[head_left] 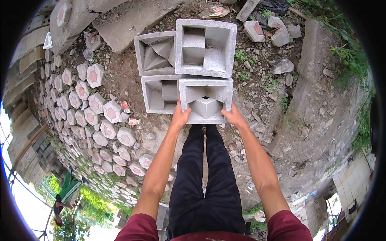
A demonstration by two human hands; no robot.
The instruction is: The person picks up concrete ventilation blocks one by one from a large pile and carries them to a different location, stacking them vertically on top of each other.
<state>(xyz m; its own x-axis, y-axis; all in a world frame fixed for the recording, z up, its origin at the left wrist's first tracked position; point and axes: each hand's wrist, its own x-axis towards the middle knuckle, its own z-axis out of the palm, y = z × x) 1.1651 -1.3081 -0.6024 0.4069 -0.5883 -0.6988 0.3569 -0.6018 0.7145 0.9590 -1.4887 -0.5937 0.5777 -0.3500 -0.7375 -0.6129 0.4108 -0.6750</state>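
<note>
A square, hollow grey concrete block (206,107) with a wedge-shaped inner form and a small dark hole is in front of my legs. My left hand (181,115) grips its left side, and my right hand (235,117) grips its right side, thumbs on the near face. Three similar blocks adjoin it: one with a stepped inside (213,44) behind, one with slanted facets (161,50) at the far left, and another (161,94) on the left, partly hidden by the held block. Whether the held block rests on anything is hard to tell.
Many hexagonal pavers (96,103) with reddish centres cover the left ground. A broken concrete slab (128,24) lies at the far left. On the right are rubble pieces (282,66), a long concrete edge (307,64) and green weeds (352,56). Crumpled red packets (126,107) lie among the pavers.
</note>
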